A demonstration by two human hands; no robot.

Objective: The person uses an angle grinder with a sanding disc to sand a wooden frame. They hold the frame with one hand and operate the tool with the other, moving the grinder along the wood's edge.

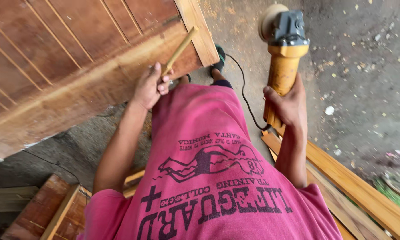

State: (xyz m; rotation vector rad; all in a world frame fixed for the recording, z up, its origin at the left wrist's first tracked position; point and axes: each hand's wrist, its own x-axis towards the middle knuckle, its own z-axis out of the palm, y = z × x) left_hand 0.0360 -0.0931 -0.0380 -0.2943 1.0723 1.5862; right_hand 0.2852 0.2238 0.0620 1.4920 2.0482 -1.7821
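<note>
On my left I see the wooden door panel lying slanted; my left hand is closed around a thin wooden stick resting on its frame. My right hand wraps the yellow angle grinder, disc up. Its black cord trails by my foot and could snag, I judge. Dusty concrete floor, loose planks at right.
</note>
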